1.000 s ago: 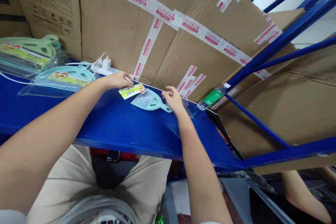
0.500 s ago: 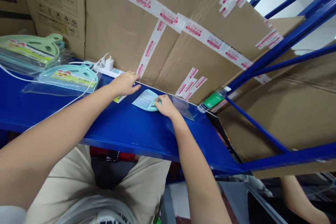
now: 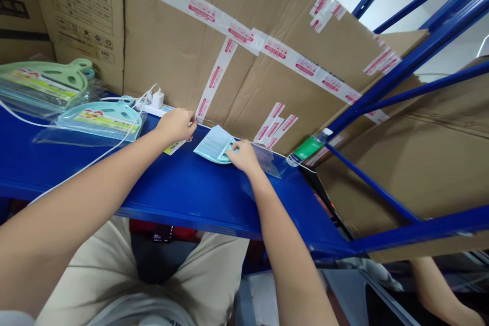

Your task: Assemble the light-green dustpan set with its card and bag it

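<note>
A small light-blue dustpan and brush set [image 3: 212, 144] lies on the blue shelf, its pale bristles pointing left. My right hand [image 3: 244, 156] is closed around its handle end, with thumb and fingers pinched there. My left hand [image 3: 175, 125] is at the shelf's back edge, left of the set and apart from it. Its fingers are curled in, and anything inside them is hidden. A yellow printed label card [image 3: 176, 146] lies just below this hand, partly covered by it. To the right of my right hand lies a clear plastic bag [image 3: 269, 161].
Bagged dustpan sets, one blue [image 3: 100, 119] and others topped by green [image 3: 46, 81], lie at left. A white power strip [image 3: 153, 107] with a trailing cable sits behind. A green-labelled bottle [image 3: 308, 147] leans at right. Taped cardboard [image 3: 171, 41] walls the back; blue rack bars [image 3: 367, 175] cross the right.
My left hand's fingers have gone from stretched out to curled in, and the hand has drawn slightly left. My right hand keeps its hold on the set, which has barely shifted.
</note>
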`<state>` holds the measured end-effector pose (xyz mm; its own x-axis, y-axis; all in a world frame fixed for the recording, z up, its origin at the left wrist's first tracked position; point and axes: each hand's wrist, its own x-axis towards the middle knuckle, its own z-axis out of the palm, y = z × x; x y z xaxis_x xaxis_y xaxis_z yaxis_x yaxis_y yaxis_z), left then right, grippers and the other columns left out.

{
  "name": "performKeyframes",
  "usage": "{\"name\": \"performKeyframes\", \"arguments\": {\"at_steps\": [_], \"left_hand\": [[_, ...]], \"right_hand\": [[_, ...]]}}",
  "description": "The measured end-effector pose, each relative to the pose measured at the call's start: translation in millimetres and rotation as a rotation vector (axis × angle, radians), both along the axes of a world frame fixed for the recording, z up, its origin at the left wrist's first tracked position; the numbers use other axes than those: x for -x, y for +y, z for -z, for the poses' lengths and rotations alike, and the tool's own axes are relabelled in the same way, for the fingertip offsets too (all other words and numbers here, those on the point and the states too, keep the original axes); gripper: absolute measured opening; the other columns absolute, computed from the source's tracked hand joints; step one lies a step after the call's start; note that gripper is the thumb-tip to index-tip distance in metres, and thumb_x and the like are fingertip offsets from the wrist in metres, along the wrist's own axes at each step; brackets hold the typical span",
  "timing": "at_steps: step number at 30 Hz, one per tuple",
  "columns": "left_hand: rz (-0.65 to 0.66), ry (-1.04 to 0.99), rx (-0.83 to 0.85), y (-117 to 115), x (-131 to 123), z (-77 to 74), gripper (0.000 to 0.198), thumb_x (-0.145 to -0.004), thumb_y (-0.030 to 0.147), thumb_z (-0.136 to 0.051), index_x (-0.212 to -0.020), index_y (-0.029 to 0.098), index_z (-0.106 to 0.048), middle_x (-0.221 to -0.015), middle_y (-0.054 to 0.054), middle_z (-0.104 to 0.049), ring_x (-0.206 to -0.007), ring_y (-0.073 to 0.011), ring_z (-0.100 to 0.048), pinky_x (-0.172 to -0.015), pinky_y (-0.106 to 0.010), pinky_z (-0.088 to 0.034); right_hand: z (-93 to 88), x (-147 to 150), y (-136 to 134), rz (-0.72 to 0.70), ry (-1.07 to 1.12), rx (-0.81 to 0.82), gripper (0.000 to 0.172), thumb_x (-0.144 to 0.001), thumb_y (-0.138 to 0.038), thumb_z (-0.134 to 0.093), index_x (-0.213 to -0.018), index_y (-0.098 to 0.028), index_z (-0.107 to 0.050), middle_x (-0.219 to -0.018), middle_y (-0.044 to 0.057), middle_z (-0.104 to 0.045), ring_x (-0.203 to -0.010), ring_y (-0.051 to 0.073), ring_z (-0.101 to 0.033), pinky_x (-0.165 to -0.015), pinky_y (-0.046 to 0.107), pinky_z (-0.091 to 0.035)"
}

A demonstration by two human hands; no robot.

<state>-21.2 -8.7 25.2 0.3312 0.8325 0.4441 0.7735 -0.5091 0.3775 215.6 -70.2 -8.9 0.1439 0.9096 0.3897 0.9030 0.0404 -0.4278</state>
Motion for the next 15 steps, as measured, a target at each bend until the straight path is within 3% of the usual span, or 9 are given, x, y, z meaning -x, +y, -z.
{"name": "performKeyframes", "arguments": {"at_steps": [3, 7, 11, 15], "left_hand": [[0.094, -0.258, 0.24, -2, -5, -2.8, 0.027, -0.091, 0.035, -0.053, -0.087, 0.018, -0.073, -0.084, -0.012, -0.074, -0.081, -0.0256, -0.071, -0.078, -0.038, -0.054], [0.295, -0.553, 0.599, -5, -19, 0.6, 0.032, -0.097, 0.036, -0.048, -0.082, 0.018, -0.07, -0.069, -0.007, -0.07, -0.053, -0.0152, -0.06, -0.057, -0.031, -0.051], [0.346, -0.613, 0.688, -6, -25, 6.3, 0.03, -0.095, 0.038, -0.054, -0.074, 0.019, -0.068, -0.055, -0.002, -0.061, -0.048, -0.0127, -0.055, -0.053, -0.027, -0.049], [0.343, -0.67, 0.763, -6, -22, 6.2, 0.022, -0.091, 0.031, -0.056, -0.078, 0.02, -0.071, -0.071, -0.006, -0.073, -0.06, -0.0152, -0.065, -0.058, -0.028, -0.05]], "right_hand": [[-5.4, -1, -4, 0.005, 0.076, -0.129, 0.016, -0.068, -0.024, -0.066, -0.063, -0.025, -0.051, -0.094, 0.005, -0.057, -0.095, 0.024, -0.061, -0.096, 0.04, -0.051], [-5.1, 0, -5, -0.039, 0.126, -0.22, 0.016, -0.068, -0.022, -0.064, -0.065, -0.026, -0.049, -0.096, 0.005, -0.055, -0.097, 0.025, -0.061, -0.097, 0.041, -0.051], [-3.2, 2, -5, -0.073, 0.129, -0.245, 0.017, -0.068, -0.021, -0.064, -0.066, -0.026, -0.048, -0.098, 0.006, -0.055, -0.098, 0.025, -0.061, -0.098, 0.041, -0.051], [-2.9, 0, -5, -0.111, 0.098, -0.249, 0.015, -0.068, -0.022, -0.064, -0.068, -0.026, -0.049, -0.102, 0.007, -0.057, -0.101, 0.026, -0.06, -0.098, 0.041, -0.051]]}}
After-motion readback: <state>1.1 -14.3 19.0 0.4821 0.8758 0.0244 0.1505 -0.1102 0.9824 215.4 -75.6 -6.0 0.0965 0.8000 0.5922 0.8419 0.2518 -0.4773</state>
